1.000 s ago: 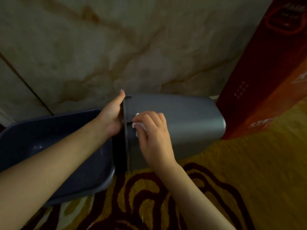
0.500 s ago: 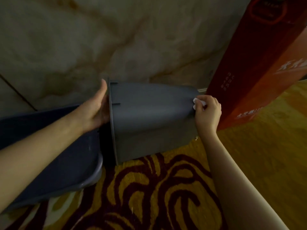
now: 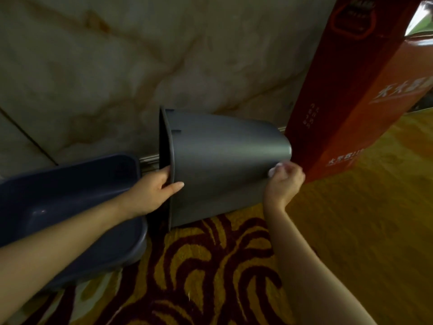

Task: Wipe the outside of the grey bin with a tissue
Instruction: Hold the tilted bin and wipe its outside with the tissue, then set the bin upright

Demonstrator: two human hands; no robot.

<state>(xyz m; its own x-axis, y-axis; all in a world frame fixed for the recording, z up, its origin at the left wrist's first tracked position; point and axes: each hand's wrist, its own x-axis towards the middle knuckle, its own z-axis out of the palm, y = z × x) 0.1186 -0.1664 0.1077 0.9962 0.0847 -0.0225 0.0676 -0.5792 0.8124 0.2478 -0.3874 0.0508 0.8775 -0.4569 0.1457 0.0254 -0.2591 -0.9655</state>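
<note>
Grey bin (image 3: 225,165) on side, mouth left; left hand (image 3: 152,191) grips rim, right hand (image 3: 284,181) pinches tissue (image 3: 275,168).

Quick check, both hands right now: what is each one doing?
Left hand: closed on the rim of the grey bin.
Right hand: closed on the tissue, pressed against the bin's base end.

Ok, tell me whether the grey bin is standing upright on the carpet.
No: the grey bin lies tipped on its side, its open mouth facing left where the left hand grips the rim.
</note>
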